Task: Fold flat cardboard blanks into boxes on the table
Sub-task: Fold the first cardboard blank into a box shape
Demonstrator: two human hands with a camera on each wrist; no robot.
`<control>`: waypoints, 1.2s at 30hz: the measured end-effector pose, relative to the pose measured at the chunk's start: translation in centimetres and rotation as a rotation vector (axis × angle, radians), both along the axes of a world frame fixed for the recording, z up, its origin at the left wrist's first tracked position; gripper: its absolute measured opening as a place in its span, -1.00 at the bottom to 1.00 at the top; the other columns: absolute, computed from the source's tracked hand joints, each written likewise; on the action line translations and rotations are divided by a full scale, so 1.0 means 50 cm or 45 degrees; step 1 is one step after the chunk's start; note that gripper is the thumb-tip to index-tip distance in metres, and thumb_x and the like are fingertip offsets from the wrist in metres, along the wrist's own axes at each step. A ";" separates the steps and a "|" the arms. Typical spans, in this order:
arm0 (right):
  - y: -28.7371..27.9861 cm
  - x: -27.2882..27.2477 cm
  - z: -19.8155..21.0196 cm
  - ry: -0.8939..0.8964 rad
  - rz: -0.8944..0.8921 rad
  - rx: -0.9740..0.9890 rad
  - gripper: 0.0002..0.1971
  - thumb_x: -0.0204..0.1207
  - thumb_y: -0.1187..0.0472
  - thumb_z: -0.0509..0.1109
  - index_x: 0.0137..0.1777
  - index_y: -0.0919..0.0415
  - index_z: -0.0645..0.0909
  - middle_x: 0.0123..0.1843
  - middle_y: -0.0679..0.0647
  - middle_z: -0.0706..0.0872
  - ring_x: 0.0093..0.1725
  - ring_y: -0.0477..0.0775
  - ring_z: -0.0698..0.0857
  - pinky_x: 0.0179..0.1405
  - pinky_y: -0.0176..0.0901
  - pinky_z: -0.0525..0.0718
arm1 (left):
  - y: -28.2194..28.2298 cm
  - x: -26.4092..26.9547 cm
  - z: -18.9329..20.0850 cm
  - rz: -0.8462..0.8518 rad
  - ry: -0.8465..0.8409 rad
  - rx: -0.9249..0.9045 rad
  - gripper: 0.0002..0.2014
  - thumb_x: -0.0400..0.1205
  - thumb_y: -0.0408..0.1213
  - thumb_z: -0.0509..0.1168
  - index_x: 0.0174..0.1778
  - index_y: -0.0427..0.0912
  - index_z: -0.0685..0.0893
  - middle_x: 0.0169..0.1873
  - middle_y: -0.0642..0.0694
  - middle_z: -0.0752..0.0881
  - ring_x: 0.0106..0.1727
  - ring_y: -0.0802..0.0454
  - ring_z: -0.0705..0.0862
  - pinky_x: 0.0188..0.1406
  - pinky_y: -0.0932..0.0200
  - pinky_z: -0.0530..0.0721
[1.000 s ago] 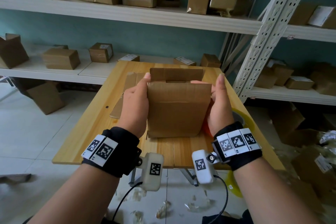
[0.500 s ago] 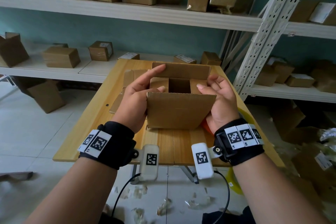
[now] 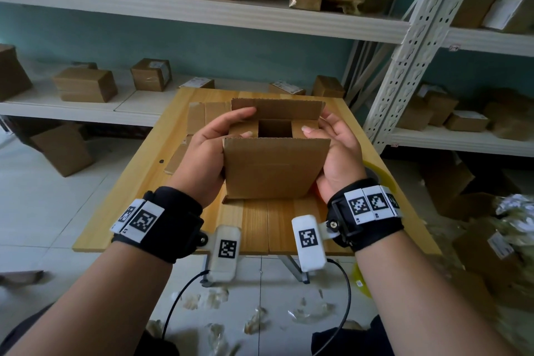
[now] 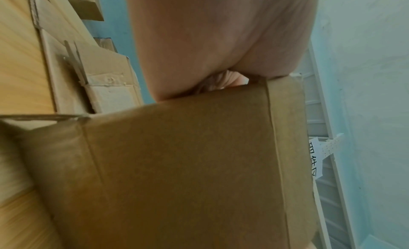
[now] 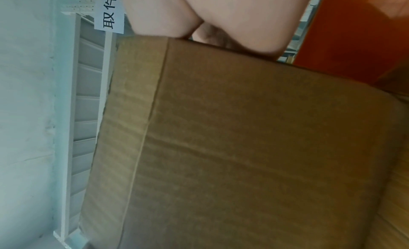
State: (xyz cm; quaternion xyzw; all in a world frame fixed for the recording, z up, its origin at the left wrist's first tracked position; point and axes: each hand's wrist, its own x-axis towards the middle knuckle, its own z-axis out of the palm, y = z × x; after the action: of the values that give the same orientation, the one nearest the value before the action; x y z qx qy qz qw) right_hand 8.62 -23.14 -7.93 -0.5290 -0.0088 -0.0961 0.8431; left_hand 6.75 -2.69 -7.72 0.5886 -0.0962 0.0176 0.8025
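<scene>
Two hands on one box. My left hand (image 3: 212,150): thumb pressing left side flap in, fingers reaching to far flap. My right hand (image 3: 336,150): curled round right wall, thumb on right flap. Box (image 3: 276,170) upright, mid table (image 3: 130,205). Chg vs 1 s ago: both side flaps now folded in; long flaps next, I reckon. Spare blanks (image 3: 199,130) flat behind-left.

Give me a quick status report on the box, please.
Left hand and right hand grip box. Side flaps down, long flaps up. Nothing obstructing.

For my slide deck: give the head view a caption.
Both hands, left hand and right hand, fold side flaps into a cardboard box on the wooden table.
</scene>
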 end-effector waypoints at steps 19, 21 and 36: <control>0.018 -0.020 0.019 0.064 0.036 -0.092 -0.58 0.70 0.51 0.26 0.22 -0.02 0.76 0.16 0.30 0.88 0.20 0.36 0.85 0.18 0.23 0.85 | -0.015 -0.002 0.012 0.210 0.082 0.177 -0.45 0.87 -0.25 -0.08 0.16 0.04 0.90 0.26 -0.14 0.83 0.20 -0.21 0.81 -0.07 0.04 0.84; 0.022 -0.024 0.018 0.069 0.040 -0.102 -0.58 0.71 0.52 0.23 0.24 0.01 0.76 0.17 0.31 0.87 0.20 0.37 0.85 0.20 0.25 0.84 | -0.011 -0.003 0.015 0.221 0.085 0.176 -0.46 0.87 -0.26 -0.07 0.14 0.02 0.90 0.24 -0.14 0.83 0.18 -0.21 0.81 -0.13 0.07 0.84; 0.033 -0.018 0.008 0.158 -0.033 -0.025 -0.72 0.71 0.42 0.36 0.11 0.03 0.79 -0.17 0.11 0.89 -0.23 0.06 0.87 -0.34 -0.16 0.82 | -0.014 -0.019 0.024 0.261 0.328 -0.075 -0.63 0.86 -0.17 0.15 0.13 0.07 0.92 0.17 -0.22 0.85 0.05 -0.17 0.84 -0.34 0.07 0.82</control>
State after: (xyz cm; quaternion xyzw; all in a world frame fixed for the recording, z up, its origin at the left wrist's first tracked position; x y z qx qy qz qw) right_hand 7.74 -21.50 -7.50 -0.5423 0.0496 -0.0738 0.8355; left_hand 5.79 -3.37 -6.53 0.5690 0.0685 0.0267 0.8191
